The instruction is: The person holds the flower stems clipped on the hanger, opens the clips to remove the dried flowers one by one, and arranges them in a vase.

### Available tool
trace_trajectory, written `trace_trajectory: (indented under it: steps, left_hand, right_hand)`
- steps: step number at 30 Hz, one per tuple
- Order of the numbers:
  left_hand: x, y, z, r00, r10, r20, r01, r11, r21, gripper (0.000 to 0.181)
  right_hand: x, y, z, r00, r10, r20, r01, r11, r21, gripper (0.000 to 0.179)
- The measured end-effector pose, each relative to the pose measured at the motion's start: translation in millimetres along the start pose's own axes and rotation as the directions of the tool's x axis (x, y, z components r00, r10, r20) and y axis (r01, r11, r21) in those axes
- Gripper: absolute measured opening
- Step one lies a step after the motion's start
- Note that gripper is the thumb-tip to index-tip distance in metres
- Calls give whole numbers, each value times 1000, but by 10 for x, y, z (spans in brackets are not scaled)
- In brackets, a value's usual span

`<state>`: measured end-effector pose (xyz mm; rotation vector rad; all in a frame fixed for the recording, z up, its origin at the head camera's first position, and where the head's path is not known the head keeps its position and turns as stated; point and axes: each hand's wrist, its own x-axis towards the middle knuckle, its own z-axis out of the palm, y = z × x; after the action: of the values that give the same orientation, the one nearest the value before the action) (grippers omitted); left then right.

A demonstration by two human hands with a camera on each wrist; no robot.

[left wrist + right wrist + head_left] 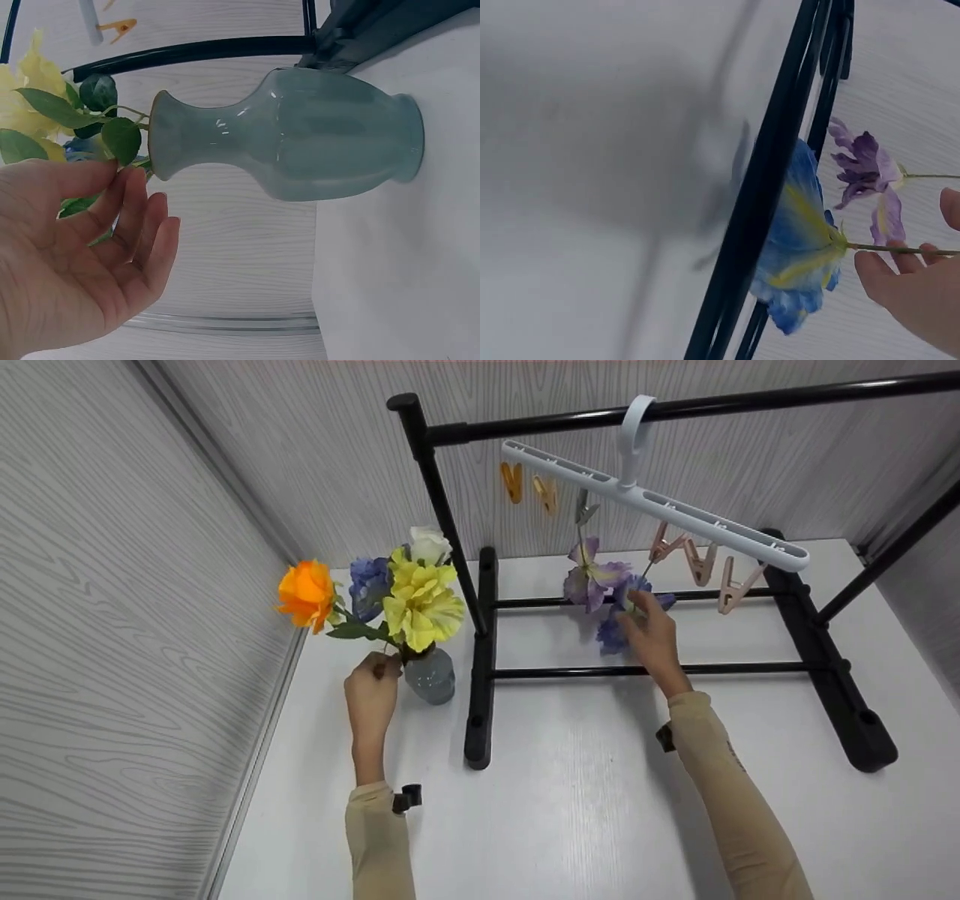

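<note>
In the head view my left hand [373, 690] pinches a stem just outside the mouth of a grey-green vase [431, 676]. Which flower that stem carries is hidden by leaves [120, 139] and fingers. The vase holds an orange flower [307, 594], a yellow flower [424, 604], a white one [430, 545] and a blue one [370, 587]. My right hand [654, 637] is at an upside-down blue flower [799, 247]; its fingers [881, 277] touch the stem, with the thumb apart. Beside it a purple flower [866, 169] hangs head down.
A white hanger [679, 515] with several clothespins [700, 562] hangs from a black rack's top bar [540, 424]. The two flowers hang below a grey clip [584, 508] and a pink clip [664, 542]. Low crossbars [562, 673] run under the right hand.
</note>
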<state>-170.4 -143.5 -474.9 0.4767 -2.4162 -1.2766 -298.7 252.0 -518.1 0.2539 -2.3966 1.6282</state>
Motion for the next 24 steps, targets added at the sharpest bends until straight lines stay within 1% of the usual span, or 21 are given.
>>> trace_trajectory:
  steps: [3, 6, 9, 11, 12, 14, 16, 18, 20, 22, 24]
  left_hand:
    - [-70, -2, 18, 999, -24, 28, 24, 1000, 11, 26]
    - [-147, 29, 43, 997, -10, 82, 8, 1000, 29, 28]
    - [-253, 115, 80, 992, 30, 124, -35, 999, 38, 26]
    - [-336, 203, 121, 986, 80, 145, -85, 996, 25, 25]
    - [-376, 254, 147, 981, 111, 159, -114, 993, 12, 25]
    - [-449, 369, 215, 963, 185, 195, -182, 983, -32, 24]
    - [-503, 483, 300, 937, 259, 234, -244, 966, -92, 25]
    - [-536, 594, 386, 911, 325, 254, -295, 944, -149, 25]
    - [-554, 701, 471, 888, 383, 254, -340, 920, -197, 24]
    - [-561, 807, 553, 870, 428, 246, -375, 897, -233, 22]
    - [-566, 918, 629, 851, 466, 242, -405, 876, -262, 17]
  right_hand:
    - [-34, 14, 52, 997, -44, -65, 44, 999, -9, 24]
    - [-97, 30, 81, 985, -65, -158, 64, 998, -12, 12]
    - [-153, 74, 91, 973, -40, -229, 51, 998, 43, 8]
    - [-185, 108, 87, 962, -16, -273, 39, 996, 80, 10]
    - [-202, 119, 83, 956, -4, -294, 33, 995, 95, 11]
    - [-239, 120, 73, 944, 20, -330, 23, 992, 125, 13]
    - [-288, 50, 63, 937, 37, -346, 14, 990, 144, 14]
    - [-349, -61, 57, 938, 57, -343, 1, 986, 167, 15]
    - [-407, -191, 54, 940, 66, -336, -4, 983, 183, 16]
    - [-459, -303, 50, 939, 68, -337, 0, 980, 197, 16]
    - [-485, -339, 53, 935, 60, -350, 11, 980, 198, 15]
